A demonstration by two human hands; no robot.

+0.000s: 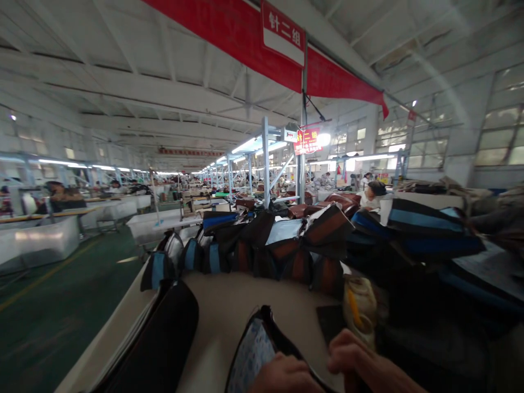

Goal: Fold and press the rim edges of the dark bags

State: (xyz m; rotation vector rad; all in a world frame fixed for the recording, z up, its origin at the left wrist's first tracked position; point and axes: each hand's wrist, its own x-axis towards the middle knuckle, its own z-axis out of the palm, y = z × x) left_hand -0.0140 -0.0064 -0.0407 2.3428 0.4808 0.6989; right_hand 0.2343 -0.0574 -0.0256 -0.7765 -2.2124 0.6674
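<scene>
At the bottom edge my left hand grips the rim of an open dark bag with a pale patterned lining. My right hand is curled just to its right, fingers closed near the same rim and a dark flat piece. Both hands are cut off by the frame. The bag lies on a pale worktable.
A pile of blue, brown and black bags covers the table's far side and right. Another black bag lies at my left. A green aisle runs left. People sit at distant workbenches; a red banner hangs overhead.
</scene>
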